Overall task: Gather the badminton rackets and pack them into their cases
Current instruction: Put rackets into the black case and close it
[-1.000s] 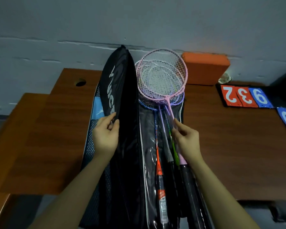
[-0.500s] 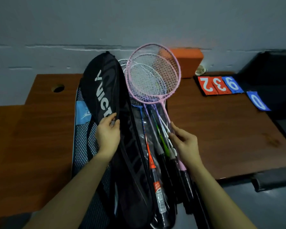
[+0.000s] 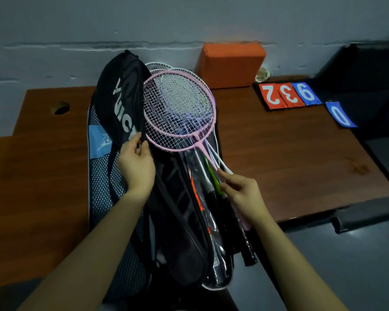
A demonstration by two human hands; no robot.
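A black racket case [image 3: 121,95] with white lettering lies open lengthwise on the brown table [image 3: 279,158]. My left hand [image 3: 136,163] grips the edge of its raised flap. Several rackets lie bundled in the open case, a pink-framed racket [image 3: 177,111] on top, with white and purple frames under it. My right hand [image 3: 240,191] pinches the shafts of the bundle just above the dark grips [image 3: 225,212]. A blue mesh case [image 3: 99,176] lies under the black one at its left.
An orange block [image 3: 229,63] stands against the grey wall. A scoreboard with red and blue number cards [image 3: 288,96] lies at the back right, with one loose blue card [image 3: 340,114] beside it. A cable hole [image 3: 60,108] sits at the table's back left. The table's front edge runs under the case ends.
The racket heads have dropped from a raised tilt to lie lower over the open case. My left hand has slid up the flap's edge. The camera has shifted leftward.
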